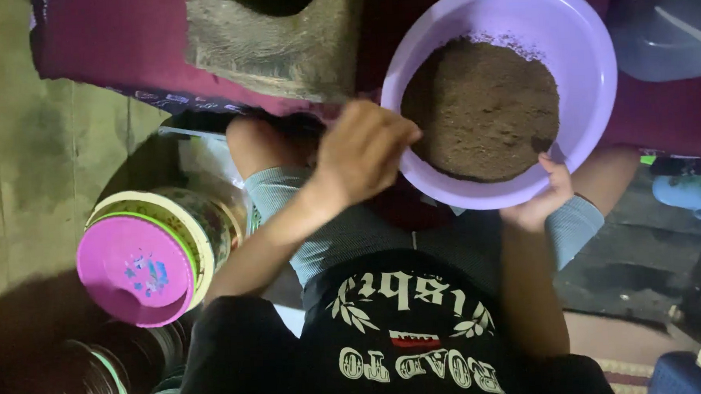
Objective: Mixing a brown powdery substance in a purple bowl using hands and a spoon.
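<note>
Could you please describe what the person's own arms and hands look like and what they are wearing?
Both hands are bare: the left hand and right hand show no gloves, and no rings or watch are visible. The forearms are uncovered. The person wears a black top with pale lettering and a leaf motif.

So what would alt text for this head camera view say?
Seen from above, a person's right hand grips the rim of a purple bowl of brown powder, while the left hand rests at its edge. A pink lid lies nearby.
</note>
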